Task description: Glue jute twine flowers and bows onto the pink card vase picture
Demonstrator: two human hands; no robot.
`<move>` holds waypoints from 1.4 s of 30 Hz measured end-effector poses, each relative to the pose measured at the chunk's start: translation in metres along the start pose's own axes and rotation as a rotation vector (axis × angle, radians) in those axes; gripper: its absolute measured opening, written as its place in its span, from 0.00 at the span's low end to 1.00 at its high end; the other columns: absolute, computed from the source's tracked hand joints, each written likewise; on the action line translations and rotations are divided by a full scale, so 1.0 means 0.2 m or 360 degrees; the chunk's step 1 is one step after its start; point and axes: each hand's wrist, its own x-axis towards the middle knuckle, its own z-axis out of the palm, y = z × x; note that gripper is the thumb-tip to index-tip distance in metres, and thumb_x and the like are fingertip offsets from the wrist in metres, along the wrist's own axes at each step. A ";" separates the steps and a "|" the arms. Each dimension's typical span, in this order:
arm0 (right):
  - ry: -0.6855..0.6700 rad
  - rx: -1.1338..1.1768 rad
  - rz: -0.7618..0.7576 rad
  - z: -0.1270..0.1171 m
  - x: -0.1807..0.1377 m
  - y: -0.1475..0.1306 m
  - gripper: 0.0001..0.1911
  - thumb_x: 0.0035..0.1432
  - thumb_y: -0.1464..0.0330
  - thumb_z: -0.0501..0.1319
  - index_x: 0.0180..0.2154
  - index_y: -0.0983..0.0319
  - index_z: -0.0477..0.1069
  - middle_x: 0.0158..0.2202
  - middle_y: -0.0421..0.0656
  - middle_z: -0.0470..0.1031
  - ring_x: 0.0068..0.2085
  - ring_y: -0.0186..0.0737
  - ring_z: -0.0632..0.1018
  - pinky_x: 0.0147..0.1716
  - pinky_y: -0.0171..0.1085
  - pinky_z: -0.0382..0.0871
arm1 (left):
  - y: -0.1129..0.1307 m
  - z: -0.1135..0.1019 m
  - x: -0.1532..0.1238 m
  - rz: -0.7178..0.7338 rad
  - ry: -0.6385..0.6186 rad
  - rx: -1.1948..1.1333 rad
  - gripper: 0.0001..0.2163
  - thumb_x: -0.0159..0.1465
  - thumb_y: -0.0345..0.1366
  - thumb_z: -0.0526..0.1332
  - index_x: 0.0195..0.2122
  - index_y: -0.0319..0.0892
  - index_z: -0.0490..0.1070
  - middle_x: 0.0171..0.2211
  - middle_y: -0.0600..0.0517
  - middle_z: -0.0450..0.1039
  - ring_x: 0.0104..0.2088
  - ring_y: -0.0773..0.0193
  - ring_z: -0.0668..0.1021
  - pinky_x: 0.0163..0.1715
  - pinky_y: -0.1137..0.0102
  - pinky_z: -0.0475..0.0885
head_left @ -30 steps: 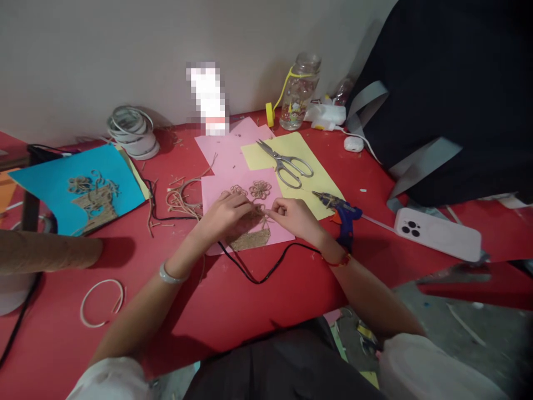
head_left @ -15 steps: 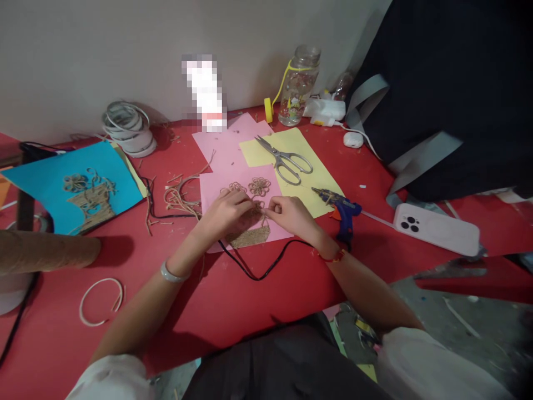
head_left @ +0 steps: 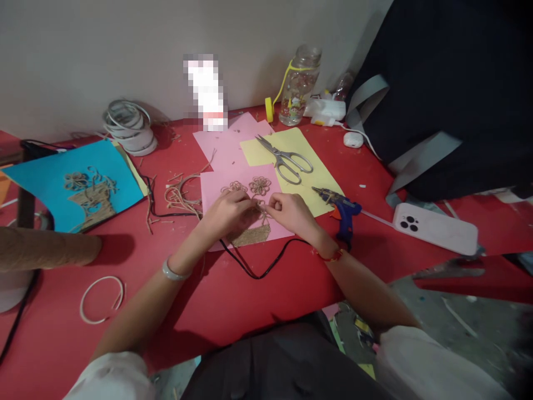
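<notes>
Over a pink sheet [head_left: 283, 219], my left hand [head_left: 230, 210] and my right hand [head_left: 292, 212] meet with bent, pinching fingers. Between the fingertips is a piece of twine [head_left: 262, 206], partly covered by them. Just beyond, a looped twine flower [head_left: 260, 186] lies on the sheet, and a second twine flower [head_left: 235, 185] is partly hidden behind my left hand. Below my fingers a woven twine basket shape [head_left: 252, 235] lies flat on the paper. To the right of my right hand rests a blue glue gun [head_left: 343, 211], with scissors [head_left: 287, 158] on yellow paper [head_left: 320, 172] behind it.
On the left, a blue sheet [head_left: 125, 180] bears another twine design, with twine scraps [head_left: 183, 194] beside it. A black cord [head_left: 258, 276] crosses in front of my hands. A glass bottle [head_left: 297, 89], white strip rolls [head_left: 129, 128], a phone [head_left: 437, 228] and a cardboard tube [head_left: 50, 248] stand or lie around.
Both hands stay almost in place over the pink sheet, with only slight finger movement at the twine. The whole view has shifted very slightly.
</notes>
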 end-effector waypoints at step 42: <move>0.0361 -0.0729 -0.0995 0.13 -0.07 -0.09 0.14 0.72 0.72 0.52 0.40 0.63 0.76 0.40 0.45 0.80 0.30 0.34 0.73 0.28 0.39 0.57 | 0.08 -0.09 0.05 -0.1081 0.0122 -0.1256 0.04 0.58 0.30 0.65 0.34 0.39 0.76 0.33 0.49 0.81 0.34 0.65 0.81 0.37 0.71 0.76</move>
